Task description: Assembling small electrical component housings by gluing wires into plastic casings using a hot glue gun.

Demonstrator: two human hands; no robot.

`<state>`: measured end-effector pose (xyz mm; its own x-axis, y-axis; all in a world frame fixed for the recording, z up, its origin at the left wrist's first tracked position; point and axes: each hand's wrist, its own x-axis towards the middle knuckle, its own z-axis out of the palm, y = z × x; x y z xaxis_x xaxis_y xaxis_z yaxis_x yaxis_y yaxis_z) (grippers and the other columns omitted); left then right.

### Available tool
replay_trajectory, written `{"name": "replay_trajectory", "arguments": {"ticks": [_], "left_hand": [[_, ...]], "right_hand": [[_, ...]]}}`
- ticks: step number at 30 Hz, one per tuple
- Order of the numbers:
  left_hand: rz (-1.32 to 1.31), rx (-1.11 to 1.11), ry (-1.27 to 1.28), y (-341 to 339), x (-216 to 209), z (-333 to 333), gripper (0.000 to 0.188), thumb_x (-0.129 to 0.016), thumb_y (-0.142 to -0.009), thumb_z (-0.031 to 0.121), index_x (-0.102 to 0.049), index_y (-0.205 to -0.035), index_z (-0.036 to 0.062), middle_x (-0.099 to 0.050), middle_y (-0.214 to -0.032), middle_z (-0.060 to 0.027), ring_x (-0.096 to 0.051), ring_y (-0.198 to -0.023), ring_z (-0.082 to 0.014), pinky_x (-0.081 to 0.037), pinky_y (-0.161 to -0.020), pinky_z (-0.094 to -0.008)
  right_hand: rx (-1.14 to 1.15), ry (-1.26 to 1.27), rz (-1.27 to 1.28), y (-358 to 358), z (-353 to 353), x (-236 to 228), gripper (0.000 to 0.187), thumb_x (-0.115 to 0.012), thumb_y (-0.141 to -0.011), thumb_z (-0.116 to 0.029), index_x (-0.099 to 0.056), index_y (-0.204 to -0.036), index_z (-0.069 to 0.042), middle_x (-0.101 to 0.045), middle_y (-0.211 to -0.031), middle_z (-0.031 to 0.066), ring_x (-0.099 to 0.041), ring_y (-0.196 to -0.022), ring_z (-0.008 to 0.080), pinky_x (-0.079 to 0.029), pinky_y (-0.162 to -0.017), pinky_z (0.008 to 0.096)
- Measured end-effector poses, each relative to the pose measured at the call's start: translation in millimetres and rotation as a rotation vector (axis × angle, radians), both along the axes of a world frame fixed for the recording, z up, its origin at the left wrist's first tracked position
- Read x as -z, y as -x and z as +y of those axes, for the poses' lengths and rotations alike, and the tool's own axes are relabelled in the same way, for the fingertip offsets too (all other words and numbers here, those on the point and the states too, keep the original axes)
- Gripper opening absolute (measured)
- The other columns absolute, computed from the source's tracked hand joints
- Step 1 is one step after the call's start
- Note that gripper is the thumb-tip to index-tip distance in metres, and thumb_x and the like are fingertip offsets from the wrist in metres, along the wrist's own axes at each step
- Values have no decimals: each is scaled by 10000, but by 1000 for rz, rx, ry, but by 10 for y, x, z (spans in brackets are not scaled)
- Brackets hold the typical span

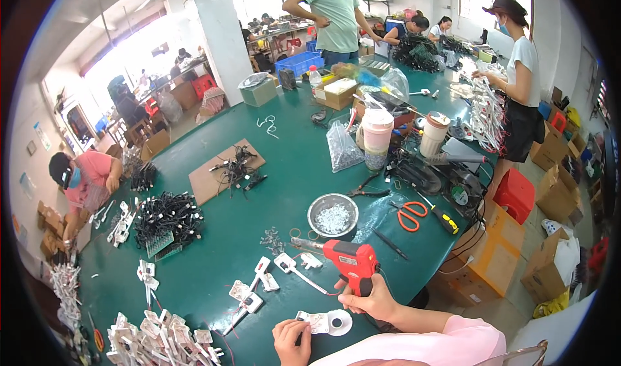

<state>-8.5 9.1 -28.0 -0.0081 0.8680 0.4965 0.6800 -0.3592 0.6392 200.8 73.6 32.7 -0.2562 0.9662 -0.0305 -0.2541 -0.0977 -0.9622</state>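
My right hand (372, 299) is wrapped round the black grip of a red soldering gun (349, 259), whose metal tip points left over the table. Low at the front edge, my left hand (292, 341) has its fingers curled at a small white plastic housing (316, 322); they look closed on its edge. Right beside that housing sits a round white spool (338, 322) with a dark centre. Several similar white housings (244, 295) with thin red wires lie left of the gun. Beyond it stands a metal bowl (333, 215) of small clear-white pieces.
A heap of white housings (158, 340) fills the front left, with bundled black cables (169, 220) behind. Orange-handled scissors (409, 216), a yellow-black screwdriver (445, 219) and pliers (369, 188) lie right of the bowl. Two tumblers (377, 139) stand farther back. Co-workers stand or sit round the green table (284, 165).
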Motion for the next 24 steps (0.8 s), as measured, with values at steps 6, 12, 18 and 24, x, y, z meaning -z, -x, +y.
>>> {"name": "replay_trajectory", "arguments": {"ticks": [6,12,18,24], "left_hand": [[-93,9,89,62,34,-13,130,-674,-775,31,-637,-900,26,-632,-882,-121,-569,-874,-296,-429,-763,-380],[-94,-40,125,56,-22,20,43,-618,-832,18,-616,-872,1,-615,-872,-143,-547,-844,-312,-421,-746,-392],[-36,-109,226,-4,-139,35,68,-580,-865,42,-599,-895,-17,-610,-893,-173,-537,-869,-339,-410,-773,-414],[5,-95,220,-79,-166,63,55,-568,-858,20,-586,-893,-17,-615,-865,-166,-553,-877,-345,-415,-774,-431]], "right_hand": [[14,-212,-303,-346,-86,-325,189,-684,-834,-93,-605,-972,8,-657,-701,43,-568,-577,79,-476,-566,242],[-37,-158,-373,-549,-262,-369,163,-710,-827,-117,-613,-905,-12,-676,-839,49,-587,-742,68,-483,-692,242],[78,-42,-98,-175,-422,-194,196,-705,-817,-59,-565,-941,-3,-689,-824,74,-568,-645,53,-464,-570,224],[67,-123,-170,99,-384,-73,233,-710,-787,-49,-548,-947,0,-694,-794,62,-582,-615,67,-468,-578,243]]}}
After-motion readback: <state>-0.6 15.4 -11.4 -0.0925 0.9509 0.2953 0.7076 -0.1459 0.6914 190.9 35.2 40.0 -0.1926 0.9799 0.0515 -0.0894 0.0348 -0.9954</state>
